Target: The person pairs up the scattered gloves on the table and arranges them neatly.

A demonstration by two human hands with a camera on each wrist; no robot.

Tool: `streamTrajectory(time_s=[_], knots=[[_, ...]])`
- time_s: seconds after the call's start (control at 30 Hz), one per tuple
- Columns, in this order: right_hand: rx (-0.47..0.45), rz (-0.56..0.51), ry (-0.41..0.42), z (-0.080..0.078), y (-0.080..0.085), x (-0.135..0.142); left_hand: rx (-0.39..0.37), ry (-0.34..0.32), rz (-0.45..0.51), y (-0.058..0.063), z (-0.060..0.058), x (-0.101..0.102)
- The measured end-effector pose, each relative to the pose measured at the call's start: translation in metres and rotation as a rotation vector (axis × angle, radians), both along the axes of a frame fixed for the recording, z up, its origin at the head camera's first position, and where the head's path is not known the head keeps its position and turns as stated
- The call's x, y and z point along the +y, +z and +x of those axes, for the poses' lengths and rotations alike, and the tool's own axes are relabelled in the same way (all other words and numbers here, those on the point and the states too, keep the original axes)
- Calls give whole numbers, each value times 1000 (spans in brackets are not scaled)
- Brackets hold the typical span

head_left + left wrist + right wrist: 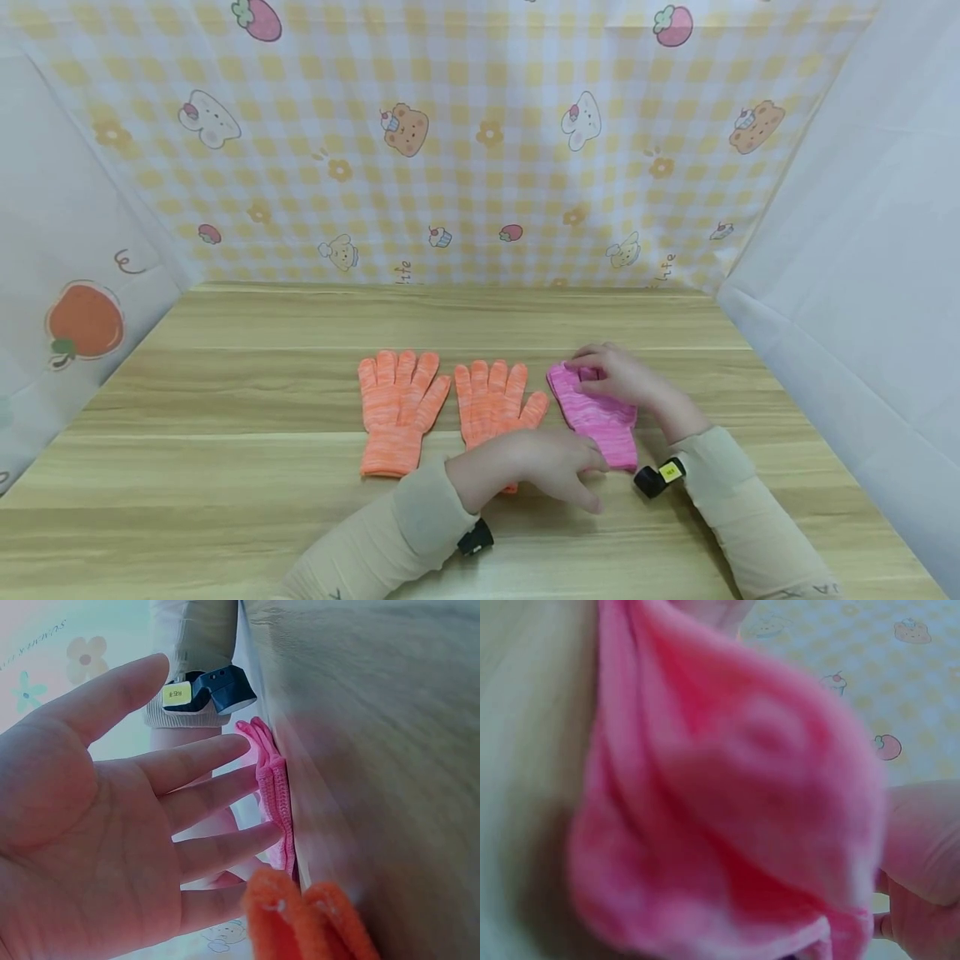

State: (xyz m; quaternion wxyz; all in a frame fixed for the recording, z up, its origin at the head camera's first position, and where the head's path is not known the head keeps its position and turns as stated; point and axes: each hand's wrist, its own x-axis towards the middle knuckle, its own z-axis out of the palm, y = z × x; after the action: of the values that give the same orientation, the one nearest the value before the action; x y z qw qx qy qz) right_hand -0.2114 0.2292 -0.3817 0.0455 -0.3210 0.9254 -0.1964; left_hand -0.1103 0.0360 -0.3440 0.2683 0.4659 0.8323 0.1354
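A pink knitted glove point(603, 421) lies on the wooden table, its cuff toward the person. My right hand point(618, 379) rests over its finger end with loosely bent fingers, hiding part of it. Near the cuff, my left hand point(558, 467) is spread, palm facing the pink glove; in the left wrist view its fingers overlap the layered pink edge point(276, 795). Two orange gloves lie to the left: one orange glove point(397, 412) in full sight, the other point(491, 400) partly covered by my left forearm. Blurred pink fabric point(727, 802) fills the right wrist view.
The wooden table point(262, 383) meets a yellow checked cloth point(465, 183) at the back. White cloth walls stand at the left point(67, 208) and right point(862, 250). A black wrist camera point(658, 477) sits under the right sleeve.
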Motion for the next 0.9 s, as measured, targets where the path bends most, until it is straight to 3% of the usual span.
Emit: streamTrajectory(time_s=[0.57, 0.9], knots=[[58, 5, 1, -5, -4, 0, 43, -4, -29, 1, -1, 1], [76, 14, -1, -3, -5, -1, 29, 17, -31, 1, 0, 0]])
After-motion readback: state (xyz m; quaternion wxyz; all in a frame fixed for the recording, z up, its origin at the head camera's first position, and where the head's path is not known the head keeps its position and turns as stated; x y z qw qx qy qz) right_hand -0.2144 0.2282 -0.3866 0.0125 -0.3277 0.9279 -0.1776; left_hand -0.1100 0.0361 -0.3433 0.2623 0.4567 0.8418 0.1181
